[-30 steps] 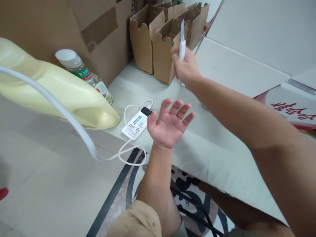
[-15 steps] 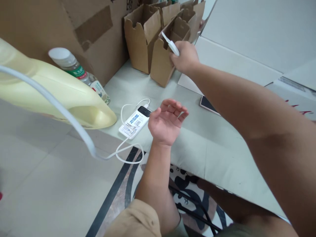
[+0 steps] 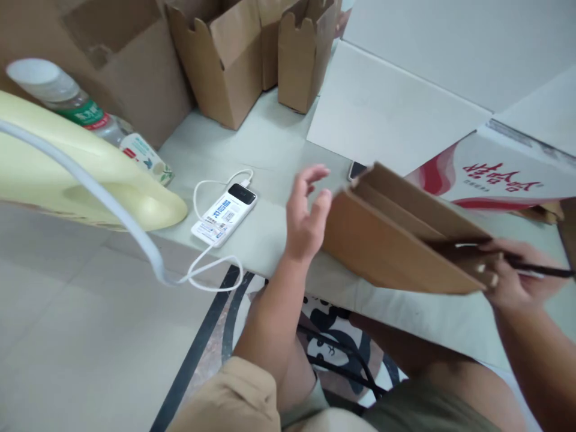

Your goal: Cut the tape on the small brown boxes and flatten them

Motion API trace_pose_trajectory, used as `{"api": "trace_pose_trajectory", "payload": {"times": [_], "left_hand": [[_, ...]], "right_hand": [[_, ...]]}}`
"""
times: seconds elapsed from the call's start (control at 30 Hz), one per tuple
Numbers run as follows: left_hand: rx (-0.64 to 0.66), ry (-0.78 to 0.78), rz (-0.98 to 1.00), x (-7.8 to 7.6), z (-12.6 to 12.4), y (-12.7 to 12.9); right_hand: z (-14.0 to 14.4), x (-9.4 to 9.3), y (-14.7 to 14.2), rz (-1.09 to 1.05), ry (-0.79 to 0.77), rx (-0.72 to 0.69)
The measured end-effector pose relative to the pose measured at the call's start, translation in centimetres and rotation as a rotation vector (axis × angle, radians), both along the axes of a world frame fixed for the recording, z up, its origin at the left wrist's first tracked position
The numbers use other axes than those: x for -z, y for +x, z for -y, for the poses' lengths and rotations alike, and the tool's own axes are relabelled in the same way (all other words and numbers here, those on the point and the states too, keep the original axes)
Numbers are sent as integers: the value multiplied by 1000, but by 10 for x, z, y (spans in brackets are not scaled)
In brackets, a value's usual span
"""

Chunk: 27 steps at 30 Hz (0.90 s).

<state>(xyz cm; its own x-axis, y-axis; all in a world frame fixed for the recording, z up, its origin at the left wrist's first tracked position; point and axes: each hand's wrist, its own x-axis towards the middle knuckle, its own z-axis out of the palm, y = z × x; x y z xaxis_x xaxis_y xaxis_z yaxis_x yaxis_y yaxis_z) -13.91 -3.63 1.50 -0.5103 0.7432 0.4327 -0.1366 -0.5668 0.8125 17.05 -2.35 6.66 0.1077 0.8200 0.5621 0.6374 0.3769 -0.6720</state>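
A brown cardboard box is tilted on its side over the table's near edge, its open end toward the right. My right hand is closed on the rim at that end. A slim dark-and-white tool also sticks out of this hand; motion blur hides its kind. Just off the box's far left end, my left hand is raised with fingers curved and apart, holding nothing. It may be touching the box's corner; I cannot tell.
More open cardboard boxes stand at the back beside a large carton. A power bank with a white cable lies left of my hand. A bottle, a pale yellow object, a phone and a white-and-red carton are around.
My right hand has come back from the boxes at the rear, bringing one cardboard box nearer and to the right. My left hand has turned toward that box.
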Motion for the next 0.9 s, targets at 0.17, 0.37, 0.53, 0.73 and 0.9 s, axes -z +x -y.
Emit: {"api": "trace_pose_trajectory", "payload": {"times": [0.17, 0.37, 0.53, 0.73, 0.9], "left_hand": [[534, 143, -255, 5, -5, 62], [736, -46, -141, 19, -18, 97], [710, -258, -48, 28, -33, 100], [728, -350, -81, 22, -48, 111], [678, -282, -107, 19, -54, 128]], "right_hand": [[22, 38, 55, -200, 136, 192], [16, 80, 83, -404, 36, 114], [22, 88, 84, -400, -49, -65], [17, 87, 81, -498, -51, -140], [25, 87, 85, -584, 53, -124]]}}
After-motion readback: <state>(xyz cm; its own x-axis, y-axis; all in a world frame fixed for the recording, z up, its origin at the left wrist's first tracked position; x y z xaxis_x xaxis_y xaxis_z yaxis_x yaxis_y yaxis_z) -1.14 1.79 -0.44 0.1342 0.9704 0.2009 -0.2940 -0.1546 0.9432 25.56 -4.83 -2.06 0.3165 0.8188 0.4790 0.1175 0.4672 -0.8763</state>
